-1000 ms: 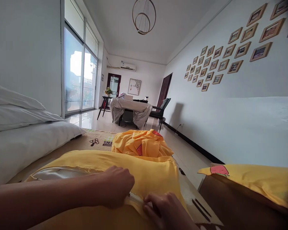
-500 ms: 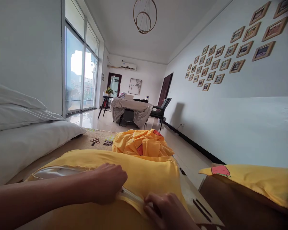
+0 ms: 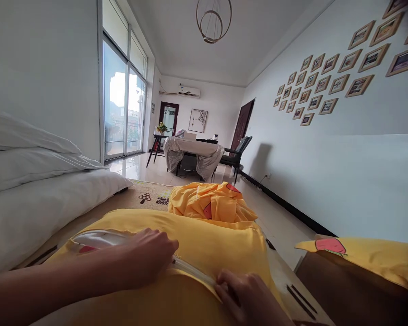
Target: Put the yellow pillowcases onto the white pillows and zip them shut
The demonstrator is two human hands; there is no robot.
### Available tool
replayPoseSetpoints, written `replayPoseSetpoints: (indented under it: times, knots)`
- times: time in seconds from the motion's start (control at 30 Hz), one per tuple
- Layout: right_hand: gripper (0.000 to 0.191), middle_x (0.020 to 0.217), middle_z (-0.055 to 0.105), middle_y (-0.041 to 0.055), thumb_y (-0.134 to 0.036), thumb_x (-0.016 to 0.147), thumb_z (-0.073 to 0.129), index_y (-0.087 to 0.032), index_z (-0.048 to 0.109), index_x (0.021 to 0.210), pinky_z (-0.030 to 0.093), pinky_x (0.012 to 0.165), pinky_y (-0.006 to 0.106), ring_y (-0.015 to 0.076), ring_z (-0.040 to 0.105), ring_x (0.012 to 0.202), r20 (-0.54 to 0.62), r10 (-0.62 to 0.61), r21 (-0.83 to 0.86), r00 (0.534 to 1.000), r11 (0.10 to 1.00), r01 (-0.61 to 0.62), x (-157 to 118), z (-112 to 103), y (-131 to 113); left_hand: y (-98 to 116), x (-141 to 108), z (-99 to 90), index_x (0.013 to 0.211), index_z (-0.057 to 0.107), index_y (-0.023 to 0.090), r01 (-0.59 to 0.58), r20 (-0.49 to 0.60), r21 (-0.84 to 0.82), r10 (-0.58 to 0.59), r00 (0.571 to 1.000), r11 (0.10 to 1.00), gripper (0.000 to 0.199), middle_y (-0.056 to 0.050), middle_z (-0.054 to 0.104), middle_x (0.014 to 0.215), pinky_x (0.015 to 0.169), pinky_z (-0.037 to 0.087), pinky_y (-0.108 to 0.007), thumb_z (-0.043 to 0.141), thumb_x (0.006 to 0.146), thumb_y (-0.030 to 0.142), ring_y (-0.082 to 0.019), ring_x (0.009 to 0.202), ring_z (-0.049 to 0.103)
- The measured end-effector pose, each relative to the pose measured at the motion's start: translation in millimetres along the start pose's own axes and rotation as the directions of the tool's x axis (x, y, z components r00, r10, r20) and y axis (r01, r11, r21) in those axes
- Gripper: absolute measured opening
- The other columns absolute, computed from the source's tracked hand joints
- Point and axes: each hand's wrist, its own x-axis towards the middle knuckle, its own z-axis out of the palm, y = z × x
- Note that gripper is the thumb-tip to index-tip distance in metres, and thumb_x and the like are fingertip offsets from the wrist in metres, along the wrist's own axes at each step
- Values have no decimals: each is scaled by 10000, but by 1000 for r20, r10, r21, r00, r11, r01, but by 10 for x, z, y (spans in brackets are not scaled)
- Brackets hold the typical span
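A yellow pillowcase [image 3: 204, 231] lies in front of me with a white pillow [image 3: 100, 238] showing through its gap at the left. My left hand [image 3: 153, 253] is closed at the zipper line, fingers curled down; whether it grips the slider is hidden. Between my hands runs the pale zipper strip [image 3: 195, 270]. Lower right, my right hand [image 3: 243, 292] pinches the pillowcase edge at the zipper strip.
White pillows [image 3: 54, 199] are stacked on the left. Crumpled yellow fabric [image 3: 212, 201] lies beyond the pillowcase on a patterned beige mat [image 3: 149, 190]. Another yellow item with a pink print [image 3: 370, 258] rests on a brown box [image 3: 343, 285] at right. Farther back stand a covered table [image 3: 193, 145] and chair [image 3: 238, 154].
The view has turned a little left, shifting the room rightward. My left hand has moved left along the zipper, so the hands are farther apart. My right hand still holds the edge.
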Motion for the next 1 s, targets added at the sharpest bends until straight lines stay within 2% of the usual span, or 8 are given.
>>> replayPoseSetpoints:
  times: [0.17, 0.4, 0.57, 0.63, 0.7, 0.8, 0.9, 1.0]
  knots:
    - [287, 711, 680, 29, -306, 953, 356, -208, 541, 758, 331, 590, 259, 185, 653, 668, -27, 24, -50, 999, 998, -26, 56, 37, -160, -110, -54, 149, 821, 589, 188, -27, -64, 4, 27, 998, 1000, 152, -85, 653, 672, 484, 406, -330, 478, 755, 108, -317, 583, 643]
    - [218, 755, 682, 7, -405, 923, 482, -215, 533, 829, 328, 621, 267, 197, 645, 712, 63, 100, -38, 993, 994, -98, 123, 67, -261, -456, -270, 354, 804, 544, 204, 11, -156, -79, -23, 987, 997, 154, -82, 668, 705, 478, 349, -321, 398, 838, 169, -304, 590, 647]
    - [190, 760, 687, 19, -364, 913, 476, -211, 540, 820, 314, 593, 273, 195, 637, 694, 97, 149, -83, 984, 987, -141, 188, 47, -332, -701, -441, 485, 836, 522, 209, 42, -212, -130, -69, 975, 991, 191, -71, 657, 733, 536, 358, -327, 343, 901, 224, -277, 644, 643]
    - [153, 771, 685, 38, -300, 909, 465, -207, 554, 828, 304, 582, 281, 205, 630, 695, 48, 139, -174, 989, 976, -128, 233, 23, -403, -730, -474, 492, 833, 516, 204, 52, -254, -157, -91, 963, 986, 200, -71, 643, 765, 585, 377, -329, 332, 910, 207, -255, 693, 631]
    - [129, 780, 666, 59, -160, 866, 452, -198, 567, 822, 295, 590, 298, 215, 606, 699, -90, 60, -317, 994, 945, -86, 295, -8, -531, -723, -477, 488, 829, 512, 195, 69, -292, -183, -121, 949, 981, 219, -76, 628, 808, 639, 394, -333, 312, 911, 165, -244, 752, 616]
    - [258, 772, 626, 63, 14, 690, 456, -191, 574, 793, 290, 624, 324, 220, 552, 690, -261, -120, -464, 958, 886, -15, 435, -50, -855, -688, -432, 502, 846, 497, 189, 70, -322, -248, -150, 935, 966, 234, -75, 622, 854, 698, 404, -342, 282, 929, 147, -234, 802, 595]
    - [304, 794, 627, 56, 22, 632, 491, -183, 595, 831, 301, 655, 335, 218, 537, 707, -271, -206, -450, 940, 891, 65, 644, -39, -1270, -670, -363, 547, 841, 466, 195, 60, -349, -322, -177, 920, 945, 229, -58, 622, 835, 694, 398, -324, 267, 943, 144, -215, 791, 587]
    - [242, 806, 640, 59, -4, 723, 495, -172, 614, 851, 304, 677, 343, 216, 545, 734, -297, -153, -375, 942, 926, 32, 882, 77, -1612, -689, -319, 607, 789, 431, 201, 38, -385, -384, -197, 902, 923, 209, -46, 607, 811, 680, 387, -304, 303, 924, 106, -196, 769, 571]
